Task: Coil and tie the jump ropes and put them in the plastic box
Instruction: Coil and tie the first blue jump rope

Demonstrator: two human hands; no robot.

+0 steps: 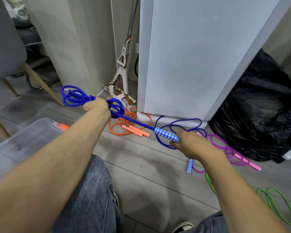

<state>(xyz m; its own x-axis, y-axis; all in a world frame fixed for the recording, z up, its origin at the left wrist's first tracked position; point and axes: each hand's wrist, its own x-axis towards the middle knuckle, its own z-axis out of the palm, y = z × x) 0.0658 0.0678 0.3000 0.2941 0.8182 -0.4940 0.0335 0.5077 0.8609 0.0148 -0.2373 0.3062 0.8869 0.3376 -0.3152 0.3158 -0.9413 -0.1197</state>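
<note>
Left grip: I am watching the left hand (pixel 97 106) curling tight round the bunched loops of the blue jump rope (pixel 74 96), left of centre in the frame, above the floor (pixel 141 165).
Right grip: the right hand (pixel 190 143) is wrapping its fingers round the end of the blue-and-white handle (pixel 166 134), right of centre.
Rope between hands: a straight blue stretch is running diagonally from the left fist down to that handle, looking taut.
Plastic box: the plastic box (pixel 23 140) is sitting at the lower left edge, clear-walled, with an orange latch showing at its far corner.
Other ropes: an orange rope (pixel 124 121) is lying in a heap at centre, behind the taut stretch; a pink rope (pixel 225 145) is sprawling right of the right hand; a green rope (pixel 275 204) is lying at the lower right.
Loose blue loop: a loose blue loop (pixel 183 121) is lying on the floor behind the right hand, and a second blue handle (pixel 189 165) is lying just below that wrist; I cannot tell which rope they belong to.
Background: a mop (pixel 123 68) is leaning beside a white cabinet (pixel 191 56) at upper centre; a black bag (pixel 262 115) is slumping at right.
</note>
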